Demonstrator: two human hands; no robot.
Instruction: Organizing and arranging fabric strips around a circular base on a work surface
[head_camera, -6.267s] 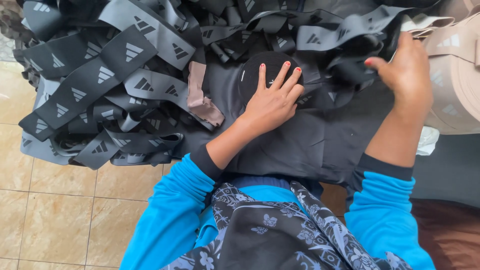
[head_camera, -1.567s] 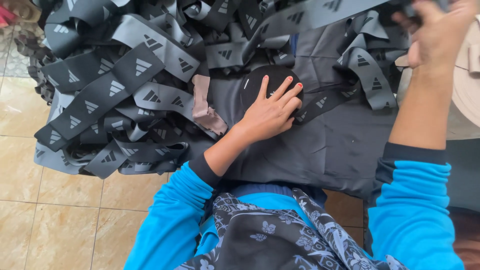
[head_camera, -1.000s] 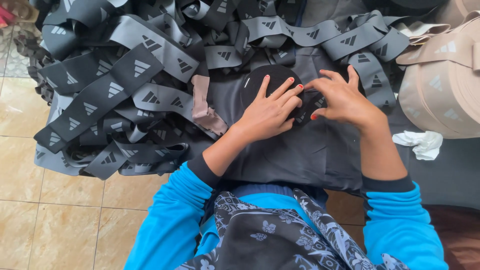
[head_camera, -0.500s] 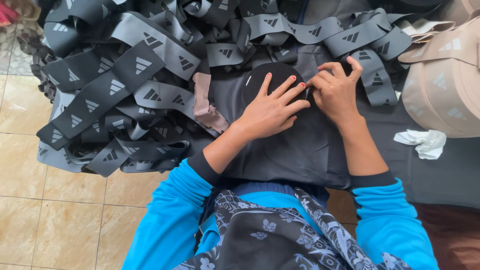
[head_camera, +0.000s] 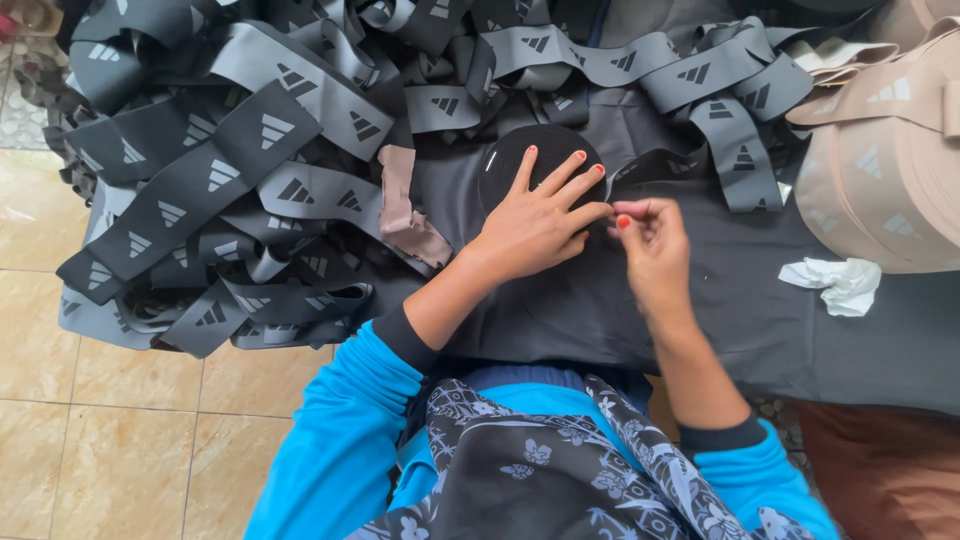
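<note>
- The left hand (head_camera: 535, 225) is lying flat, fingers spread, pressing the black round fabric patch (head_camera: 540, 165) onto dark grey cloth (head_camera: 720, 300).
- The right hand (head_camera: 655, 245) is pinching its fingertips together just beside the patch's edge; what it is gripping is too small to tell.
- Grey logo straps (head_camera: 250, 170) are lying piled around.

Heaped grey straps (head_camera: 240, 190) crowding left and top, beige bands (head_camera: 890, 170) right, bare dark cloth (head_camera: 820, 340) between

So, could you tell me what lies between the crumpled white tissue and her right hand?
Only bare dark grey fabric lies between the white tissue and the right hand, in the head view.

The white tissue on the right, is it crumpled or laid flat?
Crumpled: the white tissue sits bunched in folds on the dark cloth.
</note>
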